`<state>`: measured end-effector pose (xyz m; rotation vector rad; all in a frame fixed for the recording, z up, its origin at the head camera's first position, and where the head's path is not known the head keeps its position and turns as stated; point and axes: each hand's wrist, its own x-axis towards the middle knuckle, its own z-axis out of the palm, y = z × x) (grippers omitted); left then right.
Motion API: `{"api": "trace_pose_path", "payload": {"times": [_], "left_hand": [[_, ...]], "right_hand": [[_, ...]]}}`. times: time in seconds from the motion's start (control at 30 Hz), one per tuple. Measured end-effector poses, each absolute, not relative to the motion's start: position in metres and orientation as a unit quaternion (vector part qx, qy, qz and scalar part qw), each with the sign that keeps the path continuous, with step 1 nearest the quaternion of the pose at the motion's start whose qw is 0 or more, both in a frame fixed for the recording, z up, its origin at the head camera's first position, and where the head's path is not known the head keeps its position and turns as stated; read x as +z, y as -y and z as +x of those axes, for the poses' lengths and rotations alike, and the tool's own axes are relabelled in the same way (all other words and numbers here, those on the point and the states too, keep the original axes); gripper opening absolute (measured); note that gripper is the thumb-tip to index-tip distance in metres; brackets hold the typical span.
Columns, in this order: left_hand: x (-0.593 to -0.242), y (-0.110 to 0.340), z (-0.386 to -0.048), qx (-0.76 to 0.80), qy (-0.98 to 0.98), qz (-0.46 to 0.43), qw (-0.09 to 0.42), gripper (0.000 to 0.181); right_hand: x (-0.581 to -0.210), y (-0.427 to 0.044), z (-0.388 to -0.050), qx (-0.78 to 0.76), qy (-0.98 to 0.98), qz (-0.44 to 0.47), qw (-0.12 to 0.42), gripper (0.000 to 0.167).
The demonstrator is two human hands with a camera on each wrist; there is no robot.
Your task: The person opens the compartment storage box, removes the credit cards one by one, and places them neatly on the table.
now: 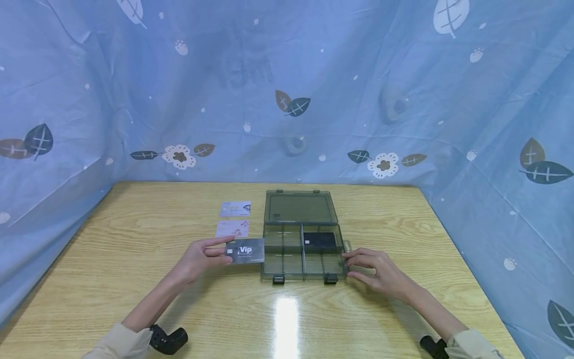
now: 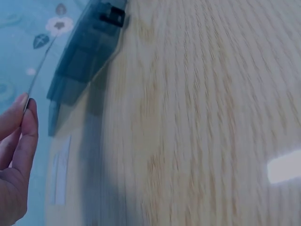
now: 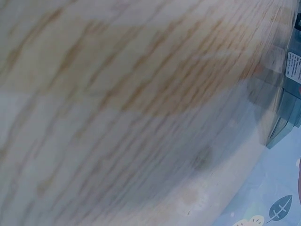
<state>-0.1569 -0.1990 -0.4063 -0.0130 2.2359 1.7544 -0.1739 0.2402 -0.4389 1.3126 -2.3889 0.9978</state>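
Note:
My left hand [image 1: 199, 258] pinches a dark grey card [image 1: 245, 257] marked "Vip" between thumb and fingers. The card is held by its left end, with its right end beside the left wall of the storage box. In the left wrist view the card [image 2: 40, 68] appears edge-on. The translucent grey-green storage box [image 1: 283, 275] lies with its lid [image 1: 299, 208] opened back. A black card [image 1: 320, 240] sits in its back right compartment. Loosely bent fingers of my right hand [image 1: 375, 269] touch the box's right side, thumb apart. The right wrist view barely shows that hand.
Two pale cards, an upper one [image 1: 235, 209] and a lower one [image 1: 232, 229], lie left of the box on the wooden table [image 1: 157, 214]. Two black latches stick out at the box's front. A blue patterned curtain [image 1: 251, 65] hangs behind and beside the table.

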Motion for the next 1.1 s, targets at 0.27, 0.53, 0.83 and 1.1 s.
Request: {"api": "trace_pose_path", "payload": {"times": [0.27, 0.53, 0.83, 1.1], "left_hand": [[-0.411, 0.22, -0.155, 0.631, -0.759, 0.024, 0.161, 0.06], [-0.411, 0.233, -0.153, 0.641, -0.748, 0.017, 0.171, 0.061], [-0.412, 0.25, -0.15, 0.629, -0.758, 0.008, 0.172, 0.063], [-0.418, 0.263, -0.152, 0.618, -0.765, -0.009, 0.183, 0.063]], "right_hand": [[-0.439, -0.241, -0.174, 0.341, 0.819, 0.446, 0.115, 0.024], [-0.439, -0.242, -0.175, 0.34, 0.823, 0.442, 0.105, 0.023], [-0.439, -0.241, -0.175, 0.34, 0.817, 0.45, 0.118, 0.025], [-0.44, -0.242, -0.175, 0.338, 0.826, 0.44, 0.104, 0.023]]}}
